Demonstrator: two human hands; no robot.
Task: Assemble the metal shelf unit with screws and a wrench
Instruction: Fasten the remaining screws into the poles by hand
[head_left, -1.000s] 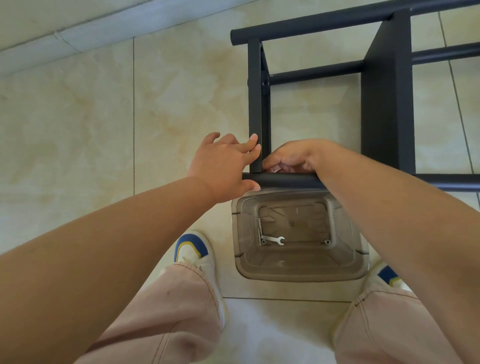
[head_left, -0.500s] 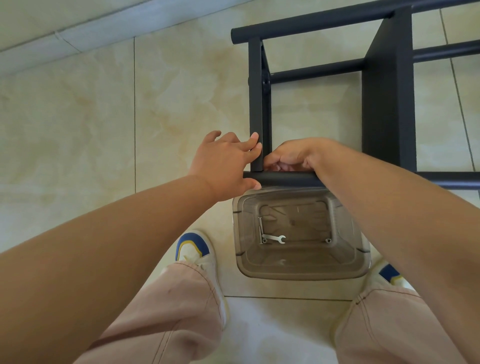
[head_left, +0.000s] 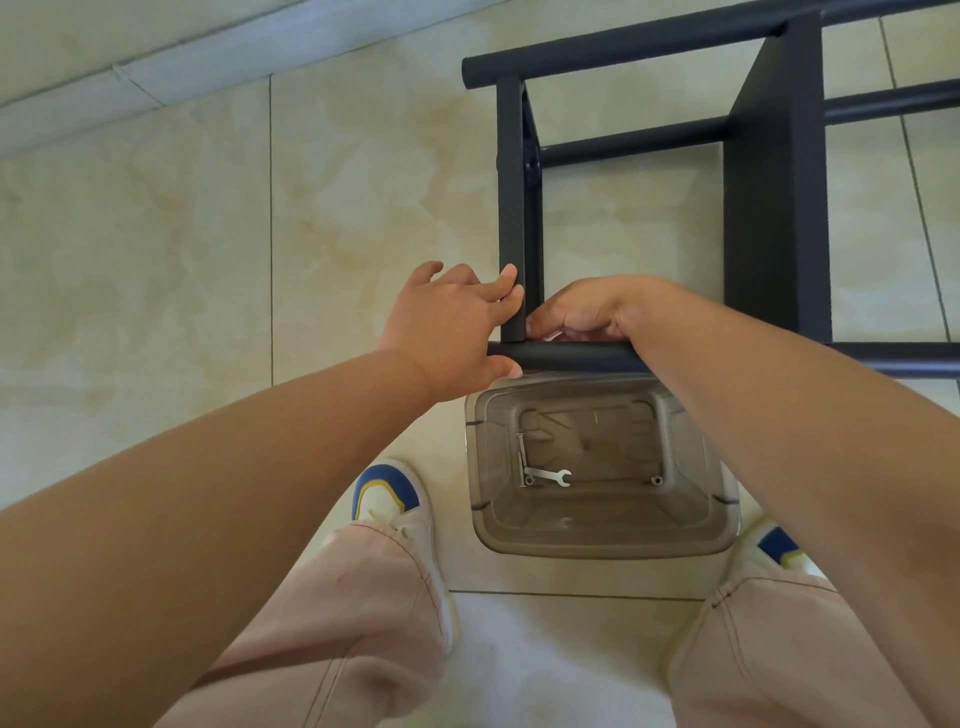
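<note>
The black metal shelf frame (head_left: 519, 208) stands on the tiled floor in front of me. My left hand (head_left: 457, 327) holds its near left corner, with the thumb under the near round tube (head_left: 571, 358) and the fingers against the upright bar. My right hand (head_left: 587, 312) sits just right of that joint, its fingers curled and pinching a small light part that is mostly hidden. Below the tube, a small silver wrench (head_left: 548, 475), a long screw (head_left: 521, 457) and a nut (head_left: 657, 480) lie in a clear plastic bin (head_left: 602, 540).
The bin stands on the floor between my two shoes (head_left: 387, 493). A wide black panel (head_left: 779, 208) of the frame rises at the right, with further cross tubes behind it. A pale skirting strip (head_left: 208, 57) runs along the far left.
</note>
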